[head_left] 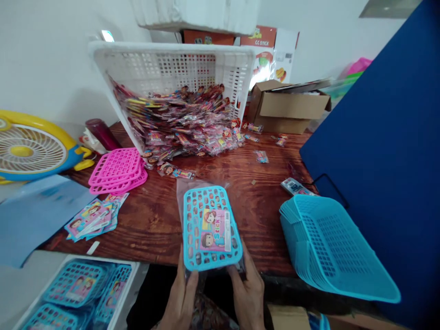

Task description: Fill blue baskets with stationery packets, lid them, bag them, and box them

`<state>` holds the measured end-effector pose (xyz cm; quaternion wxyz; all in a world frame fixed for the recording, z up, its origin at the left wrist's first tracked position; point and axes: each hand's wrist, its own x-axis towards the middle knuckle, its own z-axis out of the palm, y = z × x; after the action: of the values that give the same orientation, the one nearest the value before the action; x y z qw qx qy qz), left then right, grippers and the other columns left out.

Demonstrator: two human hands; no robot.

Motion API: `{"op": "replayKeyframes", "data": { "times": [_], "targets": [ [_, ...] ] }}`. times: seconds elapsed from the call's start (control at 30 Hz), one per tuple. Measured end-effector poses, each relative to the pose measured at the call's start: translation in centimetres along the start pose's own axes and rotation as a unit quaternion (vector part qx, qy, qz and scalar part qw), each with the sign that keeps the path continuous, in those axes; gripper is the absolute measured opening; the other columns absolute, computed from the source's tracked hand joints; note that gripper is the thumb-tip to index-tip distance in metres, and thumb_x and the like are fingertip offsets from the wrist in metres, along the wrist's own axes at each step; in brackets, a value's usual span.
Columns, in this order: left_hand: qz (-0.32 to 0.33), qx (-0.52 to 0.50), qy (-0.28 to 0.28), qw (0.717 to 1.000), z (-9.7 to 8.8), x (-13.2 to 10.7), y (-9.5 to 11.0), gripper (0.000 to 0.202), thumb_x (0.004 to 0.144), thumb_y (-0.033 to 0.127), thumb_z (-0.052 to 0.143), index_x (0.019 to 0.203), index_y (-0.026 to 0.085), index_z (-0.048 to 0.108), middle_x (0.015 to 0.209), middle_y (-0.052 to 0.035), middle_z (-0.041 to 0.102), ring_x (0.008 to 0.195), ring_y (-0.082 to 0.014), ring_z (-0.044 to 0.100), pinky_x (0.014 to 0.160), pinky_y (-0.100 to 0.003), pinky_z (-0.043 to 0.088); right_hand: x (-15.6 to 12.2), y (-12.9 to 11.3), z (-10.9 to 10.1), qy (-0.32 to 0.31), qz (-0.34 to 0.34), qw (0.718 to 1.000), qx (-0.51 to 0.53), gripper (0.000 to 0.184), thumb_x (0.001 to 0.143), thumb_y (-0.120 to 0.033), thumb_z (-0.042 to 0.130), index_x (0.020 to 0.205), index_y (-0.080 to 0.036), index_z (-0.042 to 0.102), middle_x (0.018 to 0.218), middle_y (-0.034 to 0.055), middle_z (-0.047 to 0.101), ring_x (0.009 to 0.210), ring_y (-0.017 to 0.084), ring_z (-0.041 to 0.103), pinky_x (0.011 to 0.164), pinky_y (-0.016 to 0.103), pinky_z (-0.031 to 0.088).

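Note:
My left hand [181,295] and my right hand [248,292] both grip the near end of a small blue basket [209,229] inside a clear plastic bag. A colourful label card [216,230] with cartoon faces lies under its lid. The packed basket rests flat on the wooden table [247,174] at its front edge. The fingers of both hands are wrapped around the bag's open end.
A tilted white crate [172,68] spills several wrapped sticks [185,123]. Pink lids [118,169] and loose cards [94,217] lie left. Stacked blue baskets [330,247] sit right, beside a blue board [385,151]. A tray of packed baskets [79,286] is lower left. A fan [30,149] and cardboard box [288,107] stand nearby.

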<state>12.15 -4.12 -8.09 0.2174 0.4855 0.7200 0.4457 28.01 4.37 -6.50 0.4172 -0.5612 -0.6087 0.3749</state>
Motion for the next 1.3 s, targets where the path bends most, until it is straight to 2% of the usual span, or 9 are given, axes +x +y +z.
{"op": "replayKeyframes", "data": {
  "times": [0.1,0.2,0.4,0.57,0.7,0.87,1.07,1.17,1.3],
  "targets": [
    [-0.058,-0.064,-0.023,0.996,0.3,-0.8,0.2,0.056,0.098,0.044,0.034,0.152,0.029,0.023,0.14,-0.0068,0.057,0.127,-0.0239,0.055,0.105,-0.044,0.049,-0.2,0.9,-0.2,-0.011,0.009,1.0,0.006,0.052,0.09,-0.037,0.057,0.139,-0.023,0.053,0.138,0.0076,0.057,0.126,0.026,0.055,0.105,0.041,0.047],
    [-0.013,-0.121,-0.074,0.99,-2.2,0.7,0.3,0.06,0.095,0.058,0.031,0.147,0.027,0.035,0.139,-0.0088,0.057,0.127,-0.0277,0.055,0.104,-0.045,0.05,-0.3,1.5,-1.0,-0.051,0.025,0.998,0.016,0.057,0.089,-0.038,0.059,0.143,-0.025,0.048,0.136,0.0066,0.06,0.123,0.026,0.058,0.102,0.039,0.049],
    [0.089,0.09,0.068,0.99,-7.4,14.1,4.7,0.05,0.09,0.048,0.053,0.132,0.021,0.05,0.136,-0.0111,0.055,0.128,-0.0269,0.051,0.11,-0.047,0.04,0.2,1.4,-2.8,-0.05,0.014,0.996,0.068,0.069,0.089,-0.041,0.058,0.151,-0.023,0.034,0.15,0.0103,0.043,0.134,0.027,0.047,0.102,0.039,0.049],
    [0.112,0.261,-0.157,0.946,-1.3,26.3,10.4,0.038,0.093,0.045,0.051,0.104,0.011,0.065,0.109,-0.0127,0.067,0.113,-0.027,0.059,0.102,-0.047,0.043,1.2,0.2,-2.5,-0.046,0.024,0.996,0.073,0.05,0.094,-0.041,0.05,0.142,-0.026,0.049,0.144,0.0074,0.052,0.133,0.025,0.048,0.107,0.04,0.044],
    [0.077,0.262,-0.26,0.926,3.5,30.4,10.8,0.03,0.092,0.041,0.057,0.101,0.014,0.064,0.101,-0.0062,0.066,0.092,-0.0188,0.065,0.083,-0.039,0.054,1.1,-0.2,-2.1,-0.083,0.037,0.993,0.07,0.046,0.096,-0.039,0.047,0.14,-0.027,0.052,0.146,0.0051,0.05,0.136,0.023,0.045,0.113,0.039,0.037],
    [0.028,0.23,-0.243,0.942,3.7,31.6,8.8,0.033,0.092,0.038,0.059,0.115,0.015,0.06,0.113,-0.0064,0.063,0.096,-0.0203,0.063,0.082,-0.04,0.056,0.7,0.2,-1.9,-0.102,0.042,0.991,0.082,0.046,0.098,-0.039,0.04,0.141,-0.025,0.051,0.149,0.0039,0.046,0.141,0.022,0.037,0.117,0.041,0.031],
    [0.027,0.155,-0.077,0.985,-0.5,31.1,9.1,0.035,0.092,0.039,0.058,0.119,0.016,0.058,0.12,-0.0081,0.061,0.104,-0.0228,0.061,0.089,-0.045,0.053,0.4,1.2,-2.5,-0.108,0.047,0.989,0.092,0.049,0.097,-0.04,0.043,0.144,-0.025,0.047,0.15,0.0043,0.045,0.14,0.021,0.039,0.117,0.043,0.029],
    [0.047,0.085,0.008,0.995,-3.2,27.5,8.6,0.044,0.094,0.039,0.055,0.13,0.015,0.05,0.132,-0.0121,0.056,0.121,-0.0252,0.054,0.104,-0.05,0.044,0.7,1.2,-3.5,-0.05,0.04,0.994,0.084,0.052,0.096,-0.041,0.047,0.144,-0.024,0.046,0.149,0.0061,0.045,0.14,0.023,0.039,0.117,0.045,0.03],
    [-0.006,-0.005,0.077,0.997,-4.5,17.6,5.3,0.064,0.099,0.048,0.039,0.151,0.018,0.019,0.159,-0.0142,0.026,0.145,-0.0244,0.029,0.119,-0.045,0.026,1.9,0.4,-3.6,-0.024,0.009,0.995,0.096,0.054,0.095,-0.044,0.046,0.144,-0.023,0.045,0.151,0.0064,0.043,0.141,0.023,0.036,0.118,0.045,0.028]
  ]
}}
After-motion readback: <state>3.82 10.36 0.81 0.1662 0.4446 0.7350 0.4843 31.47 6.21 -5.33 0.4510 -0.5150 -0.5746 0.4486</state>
